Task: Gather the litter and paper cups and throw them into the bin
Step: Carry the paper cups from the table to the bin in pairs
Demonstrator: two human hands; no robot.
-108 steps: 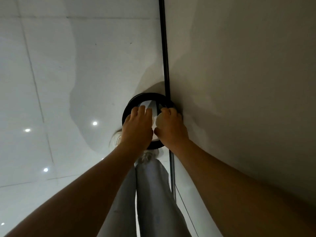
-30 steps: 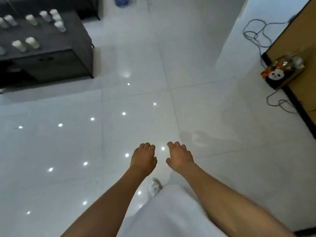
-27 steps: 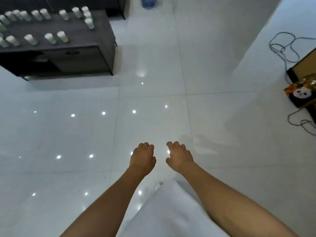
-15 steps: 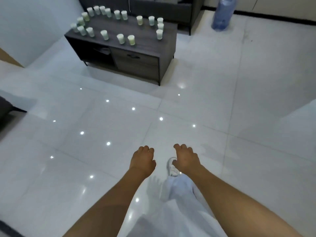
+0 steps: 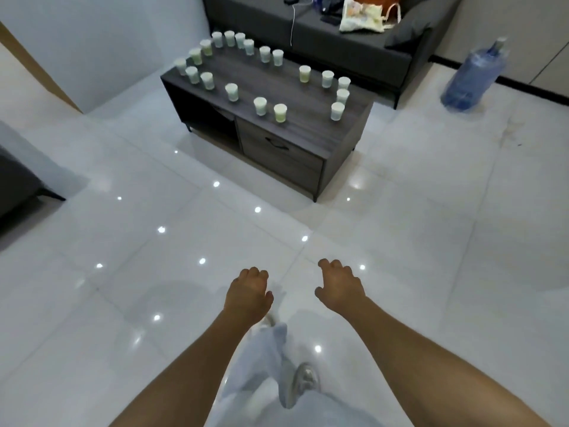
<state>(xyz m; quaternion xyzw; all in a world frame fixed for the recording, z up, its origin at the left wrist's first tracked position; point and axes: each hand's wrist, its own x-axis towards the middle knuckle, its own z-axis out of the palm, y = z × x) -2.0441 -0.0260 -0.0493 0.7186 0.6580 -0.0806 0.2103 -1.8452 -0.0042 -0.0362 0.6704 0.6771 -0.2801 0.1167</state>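
Nineteen paper cups [image 5: 260,106] stand upright on the dark wood-grain counter [image 5: 308,131], none touching the grips. Counted by group: nine sit at the far left end in a loose cluster, with four of them in a row along the back corner. Two stand side by side near the back edge. Three are strung along the front edge, and five bend round the right end. Most are pale bluish white, and four look greenish: two at the far left, one at the front edge and one at the back right. Any print on them is too small to make out.

Both grips hang low over the white tiled floor [image 5: 431,241], well short of the counter. The left grip [image 5: 248,292] is empty, palm down, fingers loosely curled. The right grip [image 5: 340,286] is also empty, its fingers spread apart and bent a little. Below them show pale trousers [image 5: 261,359] and one light shoe [image 5: 303,380].

One drawer [image 5: 281,155] with one dark handle faces forward in the counter. Behind it runs one dark grey sofa [image 5: 354,53] carrying one pale cloth bag [image 5: 361,13], whose pattern is too blurred to read. One white cable [image 5: 292,26] hangs over the seat. One large blue water bottle [image 5: 471,80] stands on the floor at the right.
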